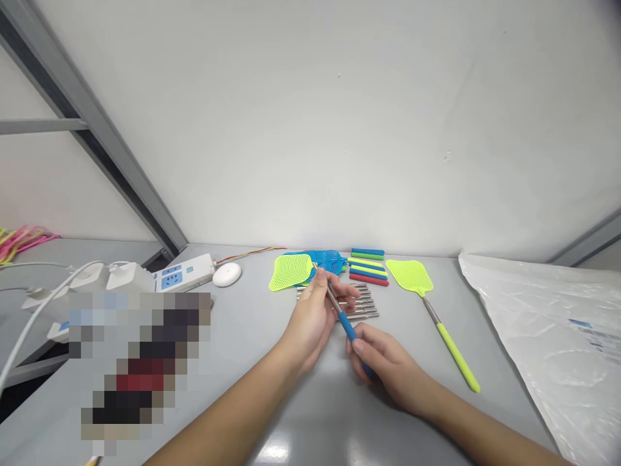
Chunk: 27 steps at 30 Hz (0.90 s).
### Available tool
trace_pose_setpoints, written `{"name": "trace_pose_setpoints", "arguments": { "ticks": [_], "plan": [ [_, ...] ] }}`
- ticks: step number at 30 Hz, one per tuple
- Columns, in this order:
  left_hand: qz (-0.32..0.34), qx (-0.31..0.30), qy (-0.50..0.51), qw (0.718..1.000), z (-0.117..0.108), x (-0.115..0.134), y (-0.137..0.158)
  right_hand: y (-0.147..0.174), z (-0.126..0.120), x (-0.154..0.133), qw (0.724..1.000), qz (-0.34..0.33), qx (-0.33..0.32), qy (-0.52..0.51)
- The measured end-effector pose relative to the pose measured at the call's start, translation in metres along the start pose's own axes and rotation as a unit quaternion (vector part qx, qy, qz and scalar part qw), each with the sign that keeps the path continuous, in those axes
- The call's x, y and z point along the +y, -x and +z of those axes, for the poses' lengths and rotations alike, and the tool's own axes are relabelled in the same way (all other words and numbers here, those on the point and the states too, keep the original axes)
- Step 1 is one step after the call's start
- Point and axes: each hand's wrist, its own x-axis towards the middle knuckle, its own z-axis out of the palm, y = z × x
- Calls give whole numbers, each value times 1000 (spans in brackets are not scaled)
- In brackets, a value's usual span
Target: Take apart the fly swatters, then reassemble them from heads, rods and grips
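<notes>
Between both hands I hold a metal rod with a blue handle, slanting from upper left to lower right. My left hand pinches the metal part near its upper end. My right hand is wrapped round the lower blue handle. A yellow-green fly swatter head shows beside the rod's tip; I cannot tell if they are joined. Behind it lie blue swatter heads. Several metal rods lie under and beside my left hand, partly hidden. Past them lie several coloured handles.
A whole yellow-green fly swatter lies at the right, next to a white plastic bag. On the left are a power strip with plugs and cables, a white round device and a blurred-out object. A wall stands behind.
</notes>
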Motion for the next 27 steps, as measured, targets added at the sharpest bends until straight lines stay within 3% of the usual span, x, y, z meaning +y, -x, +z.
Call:
{"name": "trace_pose_setpoints", "arguments": {
  "ticks": [4,7,11,14,20,27],
  "plan": [
    [10,-37,-127,991,7,-2,9,0,-8,-2,994,-23,34,-98],
    [31,-13,-237,971,7,-10,19,-2,-14,-2,972,-27,73,-220],
    [9,-40,-410,911,4,-22,31,-4,-22,-7,927,-61,157,-336],
    [-11,-104,-474,874,10,-27,36,-3,-24,-10,912,-26,147,-382],
    [13,-104,-476,873,17,-25,36,0,-22,-6,927,-20,92,-363],
    [81,-146,-569,805,8,-18,35,1,-23,-8,942,-34,90,-322]
  ]
}}
